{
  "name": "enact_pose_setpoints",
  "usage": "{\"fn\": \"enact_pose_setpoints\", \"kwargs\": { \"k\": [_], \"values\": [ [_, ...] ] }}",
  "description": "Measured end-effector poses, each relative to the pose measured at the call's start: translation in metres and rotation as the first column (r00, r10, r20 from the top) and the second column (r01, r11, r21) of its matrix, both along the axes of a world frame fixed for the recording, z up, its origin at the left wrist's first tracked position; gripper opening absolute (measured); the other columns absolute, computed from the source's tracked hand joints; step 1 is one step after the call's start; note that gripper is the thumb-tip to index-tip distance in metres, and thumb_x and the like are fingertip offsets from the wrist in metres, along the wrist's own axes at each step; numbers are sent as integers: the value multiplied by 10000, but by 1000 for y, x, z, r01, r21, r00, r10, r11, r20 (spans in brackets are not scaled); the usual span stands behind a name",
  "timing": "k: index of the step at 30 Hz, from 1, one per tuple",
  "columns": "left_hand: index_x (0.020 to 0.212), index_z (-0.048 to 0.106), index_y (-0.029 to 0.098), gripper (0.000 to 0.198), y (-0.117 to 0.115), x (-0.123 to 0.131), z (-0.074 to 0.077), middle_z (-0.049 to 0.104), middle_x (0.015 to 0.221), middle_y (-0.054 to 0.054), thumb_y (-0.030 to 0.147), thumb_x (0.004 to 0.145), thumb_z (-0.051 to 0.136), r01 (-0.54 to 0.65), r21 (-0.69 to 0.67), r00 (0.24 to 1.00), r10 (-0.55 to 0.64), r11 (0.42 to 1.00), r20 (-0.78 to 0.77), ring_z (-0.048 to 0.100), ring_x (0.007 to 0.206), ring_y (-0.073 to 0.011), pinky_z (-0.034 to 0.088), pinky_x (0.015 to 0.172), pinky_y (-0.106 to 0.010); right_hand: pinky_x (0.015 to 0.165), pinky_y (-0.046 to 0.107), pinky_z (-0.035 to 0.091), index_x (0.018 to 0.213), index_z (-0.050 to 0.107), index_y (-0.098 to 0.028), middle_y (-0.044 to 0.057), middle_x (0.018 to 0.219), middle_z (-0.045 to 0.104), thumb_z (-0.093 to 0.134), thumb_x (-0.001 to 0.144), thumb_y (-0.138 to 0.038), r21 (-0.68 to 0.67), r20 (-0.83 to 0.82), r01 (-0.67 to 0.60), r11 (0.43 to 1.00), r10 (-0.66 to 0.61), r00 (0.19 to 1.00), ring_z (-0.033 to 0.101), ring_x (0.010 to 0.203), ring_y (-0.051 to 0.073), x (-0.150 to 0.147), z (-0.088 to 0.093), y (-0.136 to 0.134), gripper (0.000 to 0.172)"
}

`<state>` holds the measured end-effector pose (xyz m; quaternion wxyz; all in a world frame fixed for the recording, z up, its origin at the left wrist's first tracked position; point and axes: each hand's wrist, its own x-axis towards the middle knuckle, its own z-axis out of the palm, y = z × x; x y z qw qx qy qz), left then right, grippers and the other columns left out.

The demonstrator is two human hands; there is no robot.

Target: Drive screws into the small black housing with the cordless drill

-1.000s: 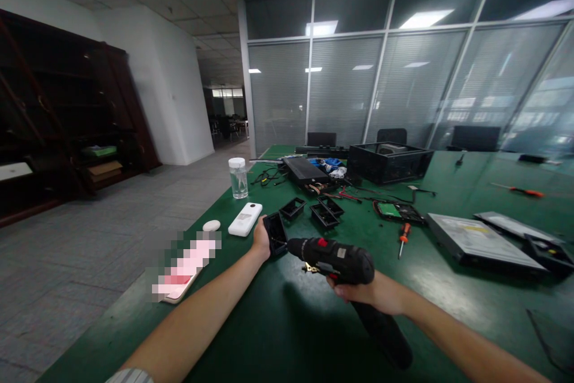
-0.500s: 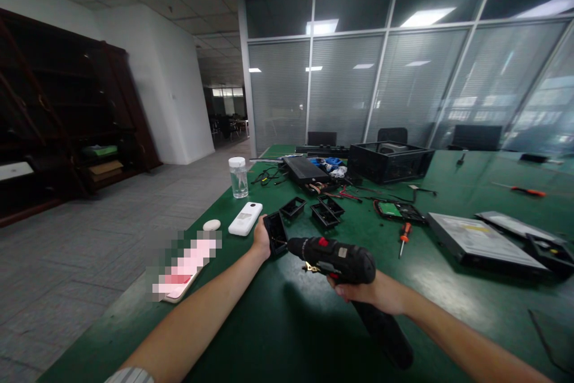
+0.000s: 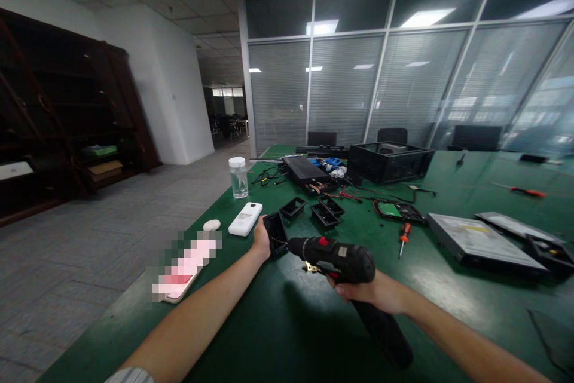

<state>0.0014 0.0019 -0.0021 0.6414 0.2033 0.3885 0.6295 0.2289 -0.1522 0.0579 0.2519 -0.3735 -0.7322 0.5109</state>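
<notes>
Fingers of my left hand (image 3: 261, 239) wrap the left side of a black plastic frame (image 3: 276, 232), holding it tilted up with its hollow side towards me. My right hand (image 3: 359, 288) grips the handle of a black cordless drill (image 3: 332, 257), which lies level and points left. Its bit reaches the lower inside of the frame; whether the tip sits in a screw is too small to tell. Just beyond the held frame lie similar black frames (image 3: 325, 215) on the green table (image 3: 269, 323).
Left of my arm are a phone (image 3: 188, 269), a white device (image 3: 245, 219) and a lidded clear jar (image 3: 239, 178). To the right lie an orange screwdriver (image 3: 404, 239), a hard drive (image 3: 399, 211) and a flat metal drive (image 3: 484, 242). A black computer case (image 3: 390, 162) stands behind.
</notes>
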Motion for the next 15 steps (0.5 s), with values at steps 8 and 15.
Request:
{"fn": "enact_pose_setpoints", "kwargs": {
  "k": [8, 15],
  "values": [
    [667, 530, 183, 266, -1, 0, 1, 538, 523, 20, 443, 722, 526, -16, 10, 1000, 16, 1000, -16, 525, 448, -154, 435, 467, -275, 626, 263, 414, 909, 550, -155, 5, 773, 495, 601, 816, -352, -1, 15, -15, 1000, 15, 1000, 458, 685, 140, 0, 0, -1, 224],
    [657, 513, 184, 252, 0, 0, -1, 519, 503, 27, 429, 703, 551, -25, 37, 1000, 26, 999, -2, 520, 441, -150, 418, 449, -258, 624, 261, 403, 871, 545, -150, -4, 758, 478, 608, 801, -367, 5, 24, -5, 1000, 5, 1000, 450, 682, 138, -1, 4, -2, 236]
  ]
}}
